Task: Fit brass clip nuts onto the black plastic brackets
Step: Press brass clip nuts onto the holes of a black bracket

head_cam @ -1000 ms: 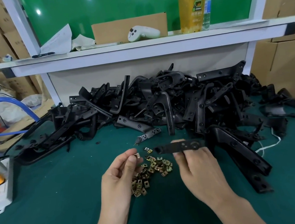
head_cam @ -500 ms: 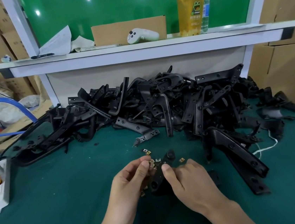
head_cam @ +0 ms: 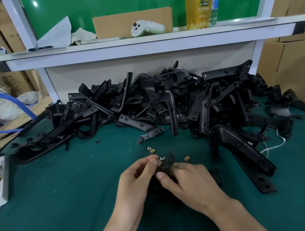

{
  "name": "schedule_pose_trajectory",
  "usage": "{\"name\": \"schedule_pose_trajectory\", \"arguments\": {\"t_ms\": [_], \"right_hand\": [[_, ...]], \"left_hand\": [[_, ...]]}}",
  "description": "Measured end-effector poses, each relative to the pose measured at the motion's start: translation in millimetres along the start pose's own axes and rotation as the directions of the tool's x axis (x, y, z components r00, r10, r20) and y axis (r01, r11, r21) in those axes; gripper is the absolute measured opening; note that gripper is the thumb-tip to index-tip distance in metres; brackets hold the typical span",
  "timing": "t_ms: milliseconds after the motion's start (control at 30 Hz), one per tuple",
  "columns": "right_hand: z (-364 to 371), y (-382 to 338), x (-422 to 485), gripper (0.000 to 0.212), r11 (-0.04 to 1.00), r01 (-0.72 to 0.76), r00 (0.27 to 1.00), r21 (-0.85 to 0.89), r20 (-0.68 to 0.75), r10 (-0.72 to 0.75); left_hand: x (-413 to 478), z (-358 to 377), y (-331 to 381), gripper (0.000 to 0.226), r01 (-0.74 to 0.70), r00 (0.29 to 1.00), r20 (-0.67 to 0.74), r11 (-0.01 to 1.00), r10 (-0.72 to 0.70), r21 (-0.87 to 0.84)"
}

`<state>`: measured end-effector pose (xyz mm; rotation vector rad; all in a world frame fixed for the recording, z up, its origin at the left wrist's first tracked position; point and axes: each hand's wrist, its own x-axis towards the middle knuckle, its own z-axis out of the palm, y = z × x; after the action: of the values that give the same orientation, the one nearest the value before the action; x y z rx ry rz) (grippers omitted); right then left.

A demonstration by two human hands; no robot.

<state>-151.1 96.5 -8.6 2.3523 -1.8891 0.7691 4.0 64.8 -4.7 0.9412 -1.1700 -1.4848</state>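
Green felt bench (head_cam: 60,182), big pile of black brackets (head_cam: 165,102) against the white shelf (head_cam: 139,40), cardboard boxes (head_cam: 290,61) on both sides. Right hand (head_cam: 189,181) grips one bracket (head_cam: 167,161) low over the felt. Left hand (head_cam: 136,180) pinches a brass clip nut (head_cam: 160,162) at its edge. Stray nuts (head_cam: 186,158) lie just beside. A second ago the bracket was held level; now it's tilted, and the hands cover the nut heap.

Both forearms enter from the lower edge and converge at centre. The left grip (head_cam: 135,176) has curled fingers, with thumb and forefinger pinching a brass clip nut (head_cam: 160,163). The right grip (head_cam: 190,182), back uppermost, curls round a black bracket (head_cam: 169,160), thumb pressed on its face.
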Motion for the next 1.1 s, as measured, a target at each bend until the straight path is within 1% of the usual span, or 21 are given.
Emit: {"name": "schedule_pose_trajectory", "arguments": {"t_ms": [100, 167, 300, 400, 600, 800, 900, 1000, 1100], "right_hand": [[-0.6, -1.1, -0.2, 0.08, 1.0, 0.004, 1.0, -0.015, 0.025, -0.003], [-1.4, -0.8, 0.1, 0.086, 1.0, -0.006, 0.998, -0.026, 0.059, 0.007], [-2.8, -1.5, 1.3, 0.088, 1.0, -0.007, 0.995, -0.023, 0.1, 0.01], [-3.5, -1.0, 1.9, 0.09, 0.999, -0.005, 0.992, -0.035, 0.126, 0.009], [-3.7, -1.4, 2.0, 0.091, 1.0, 0.009, 0.992, -0.03, 0.126, -0.005], [-4.2, -2.2, 2.3, 0.092, 1.0, 0.01, 0.992, 0.001, 0.123, -0.011], [-5.2, -1.0, 3.0, 0.091, 1.0, -0.005, 0.989, 0.004, 0.147, 0.005], [-5.9, -0.2, 3.5, 0.082, 1.0, -0.021, 0.987, -0.004, 0.162, 0.022], [-5.6, -1.3, 3.2, 0.072, 1.0, -0.015, 0.989, -0.003, 0.15, 0.015]], "left_hand": [[-0.2, -0.6, -0.3, 0.037, -0.009, 1.0, 0.021, 1.0, 0.008, 0.013], [-0.5, -0.9, -0.2, 0.035, -0.022, 1.0, 0.012, 0.999, 0.022, 0.034], [-1.0, -1.8, -0.5, 0.012, -0.069, 0.998, 0.002, 0.987, 0.07, 0.143], [-1.5, -1.9, 0.7, 0.014, -0.088, 0.996, -0.006, 0.974, 0.091, 0.208], [-5.2, 3.6, 3.0, 0.018, -0.093, 0.995, -0.015, 0.976, 0.098, 0.199], [-8.5, 9.0, 3.0, 0.014, -0.092, 0.995, -0.027, 0.983, 0.097, 0.16], [-10.5, 9.9, 3.2, 0.014, -0.116, 0.989, -0.071, 0.977, 0.13, 0.18], [-12.9, 9.1, 4.0, 0.018, -0.151, 0.981, -0.088, 0.96, 0.175, 0.236], [-13.5, 8.9, 4.5, 0.02, -0.141, 0.984, -0.067, 0.956, 0.164, 0.258]]}}
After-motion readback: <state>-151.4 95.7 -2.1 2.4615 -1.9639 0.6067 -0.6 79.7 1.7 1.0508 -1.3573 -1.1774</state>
